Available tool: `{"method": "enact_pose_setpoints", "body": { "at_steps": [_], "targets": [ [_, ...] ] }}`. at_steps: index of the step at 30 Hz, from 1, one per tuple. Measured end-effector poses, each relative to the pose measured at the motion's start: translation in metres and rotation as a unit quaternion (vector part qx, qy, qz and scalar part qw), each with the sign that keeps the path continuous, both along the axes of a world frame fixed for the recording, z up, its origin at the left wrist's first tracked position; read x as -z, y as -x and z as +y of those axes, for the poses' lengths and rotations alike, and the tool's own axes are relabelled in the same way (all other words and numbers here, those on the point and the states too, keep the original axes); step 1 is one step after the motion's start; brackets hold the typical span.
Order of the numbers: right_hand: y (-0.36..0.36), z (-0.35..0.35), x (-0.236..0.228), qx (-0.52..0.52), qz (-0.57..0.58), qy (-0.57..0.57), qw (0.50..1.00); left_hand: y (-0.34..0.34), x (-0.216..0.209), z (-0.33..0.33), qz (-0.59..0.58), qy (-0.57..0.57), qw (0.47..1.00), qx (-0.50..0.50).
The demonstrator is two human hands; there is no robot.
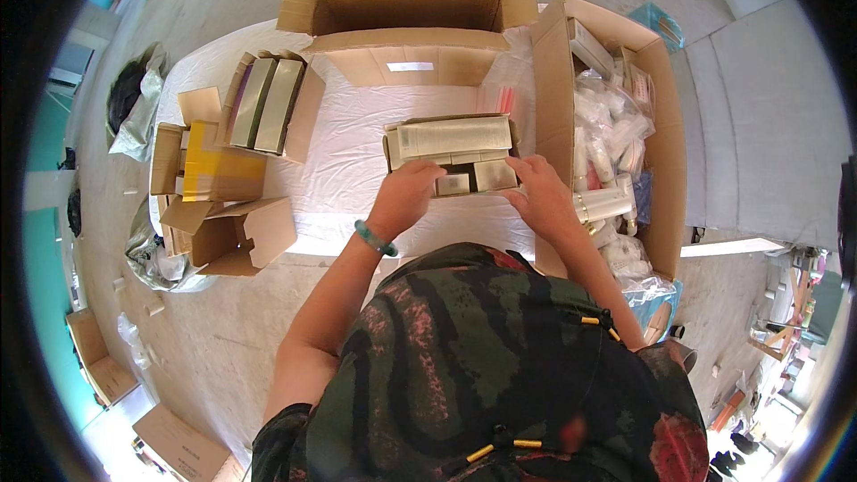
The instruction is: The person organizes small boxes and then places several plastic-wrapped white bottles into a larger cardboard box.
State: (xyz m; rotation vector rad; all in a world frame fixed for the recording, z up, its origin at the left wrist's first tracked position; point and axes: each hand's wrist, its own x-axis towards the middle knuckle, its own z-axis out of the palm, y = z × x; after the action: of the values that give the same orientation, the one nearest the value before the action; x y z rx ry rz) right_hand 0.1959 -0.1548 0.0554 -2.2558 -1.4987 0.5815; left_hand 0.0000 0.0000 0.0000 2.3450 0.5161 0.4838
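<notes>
On the white-covered table in front of me stands a small open carton (390,150) packed with pale gold boxes. A long gold box (453,137) lies along its far side. Nearer to me are smaller boxes, among them a squarish one (495,176) at the right, with a dark gap to its left. My left hand (409,198) is closed at the carton's near left corner, its fingertips by a small box (453,184). Gripping the near right corner is my right hand (544,196), thumb and fingers on either side of it. Part of each hand's fingers is hidden.
A large open carton (406,40) stands at the far side. To the right, a tall carton (661,205) holds bagged bottles and tubes. At the left are a carton with upright gold boxes (278,103), a yellow-taped carton (223,165) and an open brown box (245,236).
</notes>
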Motion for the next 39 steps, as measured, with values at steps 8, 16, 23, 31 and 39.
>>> {"method": "enact_pose_setpoints", "body": {
  "at_steps": [8,16,23,31,39],
  "targets": [
    [0.013,-0.001,0.04,-0.106,-0.053,-0.096,0.988,0.036,-0.011,0.009,-0.06,0.041,0.983,-0.168],
    [-0.011,-0.002,0.042,-0.05,0.001,-0.074,0.996,0.046,0.003,0.017,-0.074,0.184,0.939,-0.281],
    [-0.033,0.042,0.036,-0.053,-0.062,-0.095,0.992,0.029,0.026,0.014,-0.032,0.362,0.889,-0.28],
    [-0.02,0.072,0.067,-0.083,-0.136,-0.09,0.983,0.042,0.043,0.007,0.018,0.487,0.84,-0.238],
    [-0.047,0.041,0.038,0.024,-0.002,-0.155,0.988,0.056,0.043,0.004,-0.045,0.544,0.784,-0.296]
  ]
}}
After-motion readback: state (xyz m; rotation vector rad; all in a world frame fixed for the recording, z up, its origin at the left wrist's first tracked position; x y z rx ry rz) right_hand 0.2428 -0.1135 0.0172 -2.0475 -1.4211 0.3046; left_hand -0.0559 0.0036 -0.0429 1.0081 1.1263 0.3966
